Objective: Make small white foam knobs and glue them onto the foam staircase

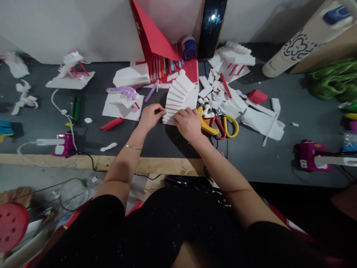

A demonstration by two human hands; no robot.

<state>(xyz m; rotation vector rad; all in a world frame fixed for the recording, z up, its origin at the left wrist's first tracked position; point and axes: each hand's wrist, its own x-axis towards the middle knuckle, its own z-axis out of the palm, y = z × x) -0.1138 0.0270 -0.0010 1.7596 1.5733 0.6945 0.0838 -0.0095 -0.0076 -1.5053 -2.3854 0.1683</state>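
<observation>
A white fan-shaped stepped piece (pixel 178 93), like a small curved staircase, lies on the dark table in front of me. At its lower left edge, my left hand (pixel 150 117) is closed in a pinch; whatever is between the fingertips is too small to make out. Small white rounded lumps (pixel 164 119) line that edge beside the fingertips. My right hand (pixel 188 123) has its fingers curled together over the lower right part of the piece, gripping it. Just right of that hand lie a yellow glue gun (pixel 208 124) and scissors with red and yellow handles (pixel 231 126).
White scraps (pixel 217 89) are heaped to the right. Similar small white models (pixel 122 100) stand left and at the back right. Behind are a red paper bag (pixel 153 33), a phone (pixel 212 29) and a tall bottle (pixel 298 44). Purple power blocks (pixel 312 156) sit on both sides with cables.
</observation>
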